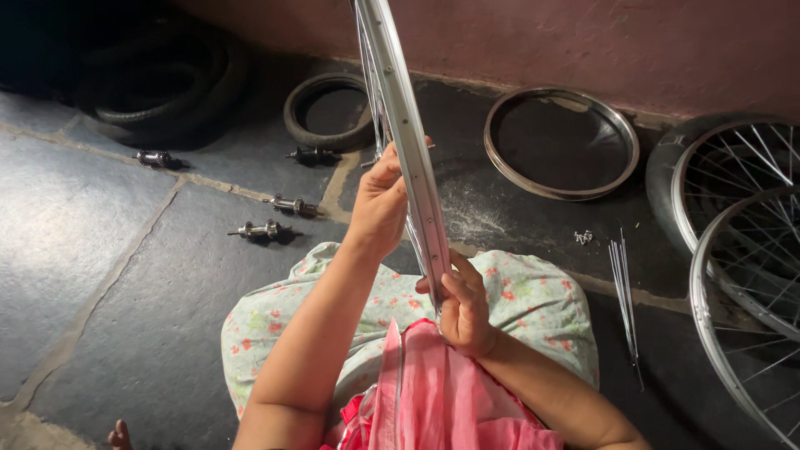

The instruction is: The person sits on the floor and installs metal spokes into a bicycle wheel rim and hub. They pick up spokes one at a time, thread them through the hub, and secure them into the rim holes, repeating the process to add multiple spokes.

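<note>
A shiny metal bicycle wheel rim (404,125) stands on edge in front of me, running from the top of the view down to my lap. My left hand (379,204) reaches past the rim's left side, fingers curled onto it and its thin spokes. My right hand (462,308) is closed around the rim's lower end, just above my knees. My lap is covered by pale floral cloth (533,304) and pink cloth (433,392).
Several metal wheel hubs (258,231) lie on the stone floor to the left. A small tyre (325,108), a bare rim (562,142) and dark tyres (158,79) lie by the wall. Loose spokes (623,292) and spoked wheels (742,250) are on the right.
</note>
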Action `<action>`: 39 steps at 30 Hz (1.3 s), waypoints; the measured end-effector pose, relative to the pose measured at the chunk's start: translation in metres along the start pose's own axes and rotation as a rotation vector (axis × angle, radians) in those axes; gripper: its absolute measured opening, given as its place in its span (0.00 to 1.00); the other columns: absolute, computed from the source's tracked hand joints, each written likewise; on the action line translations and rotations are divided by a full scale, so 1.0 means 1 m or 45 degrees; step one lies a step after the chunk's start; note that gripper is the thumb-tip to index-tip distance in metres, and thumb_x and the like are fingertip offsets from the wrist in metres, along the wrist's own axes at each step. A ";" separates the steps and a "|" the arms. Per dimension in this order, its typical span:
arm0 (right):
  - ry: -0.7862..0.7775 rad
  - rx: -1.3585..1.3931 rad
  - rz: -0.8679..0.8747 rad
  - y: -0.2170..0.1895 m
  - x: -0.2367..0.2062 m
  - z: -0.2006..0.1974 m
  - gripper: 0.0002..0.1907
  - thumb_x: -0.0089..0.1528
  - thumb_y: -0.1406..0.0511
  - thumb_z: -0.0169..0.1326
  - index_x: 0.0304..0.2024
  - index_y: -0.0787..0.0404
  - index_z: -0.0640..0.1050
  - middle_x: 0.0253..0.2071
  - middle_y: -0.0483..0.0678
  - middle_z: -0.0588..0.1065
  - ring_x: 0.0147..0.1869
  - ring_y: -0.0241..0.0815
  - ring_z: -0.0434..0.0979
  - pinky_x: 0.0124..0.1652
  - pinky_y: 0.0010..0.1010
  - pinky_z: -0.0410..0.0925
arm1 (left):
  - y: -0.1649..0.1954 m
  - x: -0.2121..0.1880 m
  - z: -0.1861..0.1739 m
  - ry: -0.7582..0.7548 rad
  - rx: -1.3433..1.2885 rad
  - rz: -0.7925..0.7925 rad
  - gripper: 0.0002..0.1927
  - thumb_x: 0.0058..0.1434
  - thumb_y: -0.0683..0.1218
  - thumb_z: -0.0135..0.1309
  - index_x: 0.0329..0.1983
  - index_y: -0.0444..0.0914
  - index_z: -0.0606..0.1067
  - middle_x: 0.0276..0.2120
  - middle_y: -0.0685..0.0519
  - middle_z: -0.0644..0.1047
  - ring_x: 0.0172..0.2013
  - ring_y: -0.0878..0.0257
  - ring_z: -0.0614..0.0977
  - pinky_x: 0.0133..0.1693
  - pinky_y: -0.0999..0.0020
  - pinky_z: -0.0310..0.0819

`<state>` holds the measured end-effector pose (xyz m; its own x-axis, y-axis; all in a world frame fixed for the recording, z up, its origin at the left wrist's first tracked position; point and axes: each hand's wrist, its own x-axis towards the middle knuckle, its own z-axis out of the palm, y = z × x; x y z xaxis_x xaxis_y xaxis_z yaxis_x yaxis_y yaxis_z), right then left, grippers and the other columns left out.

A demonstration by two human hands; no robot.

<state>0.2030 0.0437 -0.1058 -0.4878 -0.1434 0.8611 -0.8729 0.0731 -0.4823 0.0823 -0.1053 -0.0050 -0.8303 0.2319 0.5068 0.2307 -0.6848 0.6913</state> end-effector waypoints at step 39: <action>0.187 0.333 0.389 -0.004 0.002 0.003 0.29 0.73 0.78 0.34 0.77 0.63 0.53 0.64 0.59 0.68 0.59 0.43 0.79 0.60 0.37 0.77 | 0.001 -0.059 -0.001 -0.395 1.023 0.045 0.13 0.75 0.51 0.49 0.51 0.39 0.79 0.58 0.51 0.75 0.67 0.54 0.71 0.76 0.50 0.33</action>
<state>0.2053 0.0406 -0.1027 -0.7361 -0.0104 0.6768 -0.6662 -0.1653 -0.7272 0.1307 -0.1206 -0.0346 -0.6665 0.4781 0.5720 0.6403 -0.0260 0.7677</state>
